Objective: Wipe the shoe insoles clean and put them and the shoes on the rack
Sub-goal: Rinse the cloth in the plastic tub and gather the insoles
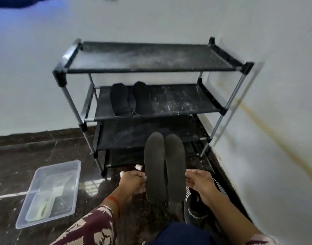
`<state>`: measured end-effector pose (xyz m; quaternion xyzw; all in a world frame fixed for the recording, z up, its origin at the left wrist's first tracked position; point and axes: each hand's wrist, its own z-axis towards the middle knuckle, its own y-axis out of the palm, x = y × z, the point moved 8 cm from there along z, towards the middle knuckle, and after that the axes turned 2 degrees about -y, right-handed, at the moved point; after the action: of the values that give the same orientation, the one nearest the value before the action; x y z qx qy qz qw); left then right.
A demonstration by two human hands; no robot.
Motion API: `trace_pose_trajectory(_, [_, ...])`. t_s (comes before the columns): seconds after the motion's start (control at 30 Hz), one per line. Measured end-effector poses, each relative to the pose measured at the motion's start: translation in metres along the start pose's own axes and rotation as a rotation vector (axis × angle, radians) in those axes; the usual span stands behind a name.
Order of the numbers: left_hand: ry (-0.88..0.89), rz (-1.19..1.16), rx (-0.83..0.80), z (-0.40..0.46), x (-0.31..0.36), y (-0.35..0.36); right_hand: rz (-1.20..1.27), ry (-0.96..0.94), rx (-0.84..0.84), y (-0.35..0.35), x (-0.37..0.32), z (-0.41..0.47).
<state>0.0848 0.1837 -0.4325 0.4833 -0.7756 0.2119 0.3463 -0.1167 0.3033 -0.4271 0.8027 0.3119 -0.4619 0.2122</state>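
A dark, glossy speckled stone floor (36, 156) is seen, bounded by white walls (169, 18) meeting in a corner at the right; a yellowish streak (268, 131) runs down the right wall. A black tiered shoe rack (151, 69) is set in that corner, its shelves dusted with white specks. Two dark insoles (130, 100) are laid side by side on the middle shelf, at its left. A second pair of insoles (164, 167) is held upright before the rack, grasped at one edge by the left hand (132, 181) and at the other by the right hand (201, 183). A black shoe (195, 209) is placed on the floor beneath. A clear plastic tub (50, 193) is positioned at the left.
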Motion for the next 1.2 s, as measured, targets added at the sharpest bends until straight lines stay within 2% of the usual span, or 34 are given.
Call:
trace_pose_trajectory(0.33, [0.164, -0.033, -0.102, -0.063, 0.098, 0.026, 0.011, -0.237, -0.025, -0.024, -0.116, -0.032])
trace_pose_trajectory(0.63, [0.247, -0.049, -0.029, -0.020, 0.189, 0.047, -0.013, -0.350, -0.004, -0.015, -0.204, 0.034])
trace_pose_trajectory(0.87, [0.256, -0.037, 0.014, 0.044, 0.233, 0.073, -0.048, -0.325, -0.011, 0.006, -0.229, 0.118])
trace_pose_trajectory(1.2, [0.263, 0.029, 0.075, 0.114, 0.253, 0.088, -0.135, -0.313, 0.022, 0.022, -0.228, 0.202])
